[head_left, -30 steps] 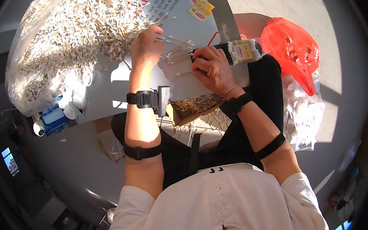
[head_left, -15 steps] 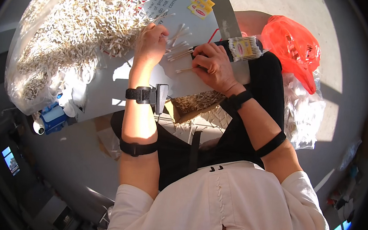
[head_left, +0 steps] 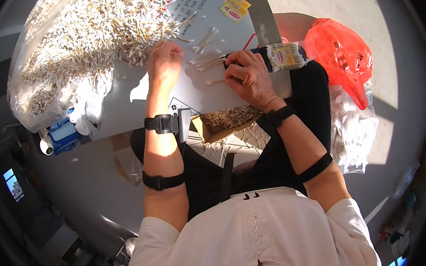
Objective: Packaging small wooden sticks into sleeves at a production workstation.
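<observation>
My left hand has its fingers curled together at the right edge of a big heap of cotton swabs. Whatever it may pinch is hidden. My right hand is closed over a black pad at the right side of the table. Several cotton swabs stick out leftward from its fingers, and a single one pokes out lower by the fingertips. Beyond the right hand, a clear pack of cotton swabs with a yellow label lies on the pad. More loose swabs rest between both hands.
Yellow label cards lie at the table's far side. A red plastic bag and a clear bag stand at right. An open cardboard box of swabs sits by my lap. A blue item is at the left edge.
My left hand has moved left and slightly nearer to me, from the loose swabs to the heap's edge. The right hand has stayed nearly still with its swabs.
</observation>
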The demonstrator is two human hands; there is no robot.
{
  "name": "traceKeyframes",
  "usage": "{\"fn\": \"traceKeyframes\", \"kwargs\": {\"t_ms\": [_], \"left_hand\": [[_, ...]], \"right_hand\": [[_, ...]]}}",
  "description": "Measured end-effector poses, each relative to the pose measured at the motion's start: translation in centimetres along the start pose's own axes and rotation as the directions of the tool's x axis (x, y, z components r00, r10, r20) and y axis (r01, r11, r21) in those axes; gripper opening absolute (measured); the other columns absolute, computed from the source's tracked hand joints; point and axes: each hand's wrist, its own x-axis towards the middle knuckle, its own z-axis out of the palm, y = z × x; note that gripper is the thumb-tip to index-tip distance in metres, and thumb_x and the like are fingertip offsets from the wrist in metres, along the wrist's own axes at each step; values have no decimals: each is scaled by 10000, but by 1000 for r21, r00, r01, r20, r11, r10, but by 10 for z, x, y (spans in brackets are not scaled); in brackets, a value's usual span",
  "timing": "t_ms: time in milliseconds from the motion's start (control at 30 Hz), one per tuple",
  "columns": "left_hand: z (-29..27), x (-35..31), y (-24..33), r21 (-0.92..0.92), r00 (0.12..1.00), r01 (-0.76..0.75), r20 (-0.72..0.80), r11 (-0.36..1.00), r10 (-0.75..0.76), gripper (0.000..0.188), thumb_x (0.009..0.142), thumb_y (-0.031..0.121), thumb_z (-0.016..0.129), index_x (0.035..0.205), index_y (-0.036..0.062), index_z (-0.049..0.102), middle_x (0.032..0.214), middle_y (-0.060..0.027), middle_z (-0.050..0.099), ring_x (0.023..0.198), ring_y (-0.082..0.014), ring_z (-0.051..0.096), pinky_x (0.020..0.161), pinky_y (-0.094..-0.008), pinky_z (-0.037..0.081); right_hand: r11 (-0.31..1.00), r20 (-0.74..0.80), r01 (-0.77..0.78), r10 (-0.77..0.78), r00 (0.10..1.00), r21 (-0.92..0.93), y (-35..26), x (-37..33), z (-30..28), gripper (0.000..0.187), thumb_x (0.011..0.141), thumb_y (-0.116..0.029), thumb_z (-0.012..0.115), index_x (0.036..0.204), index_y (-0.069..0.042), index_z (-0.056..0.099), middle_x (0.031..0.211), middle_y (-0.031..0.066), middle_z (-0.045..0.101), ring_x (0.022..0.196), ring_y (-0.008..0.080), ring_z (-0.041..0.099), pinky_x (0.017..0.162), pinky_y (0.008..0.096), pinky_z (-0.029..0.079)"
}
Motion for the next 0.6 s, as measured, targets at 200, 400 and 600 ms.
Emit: {"fn": "traceKeyframes", "kwargs": {"t_ms": [200, 400, 600], "left_hand": [[25, 23, 26, 145, 990, -138, 2, 980, 139, 66, 787, 98, 635, 845, 84, 663, 898, -101, 616, 971, -307, 594, 853, -423, 470], [6, 33, 14, 344, 985, -149, -35, 927, 171, 131, 776, 69, 622, 888, 116, 671, 968, -99, 614, 1012, -317, 582, 862, -423, 468], [-3, 39, 4, 401, 955, -288, 49, 870, 293, 90, 779, 86, 648, 867, 100, 662, 911, -95, 630, 922, -303, 601, 787, -421, 472]], "right_hand": [[1000, -15, 12, -12, 1000, 6, 0, 0, 1, 88, 696, -95, 690, 724, -124, 612, 929, -1, 573, 921, 199, 559, 805, 350, 392], [1000, -28, 9, -9, 1000, 4, 1, 0, -1, 89, 701, -88, 687, 717, -122, 606, 918, -3, 573, 910, 201, 560, 786, 350, 390], [1000, -35, 20, -20, 999, 10, -2, 2, 3, 90, 699, -92, 690, 711, -123, 606, 922, -6, 577, 914, 200, 562, 791, 353, 391]]}}
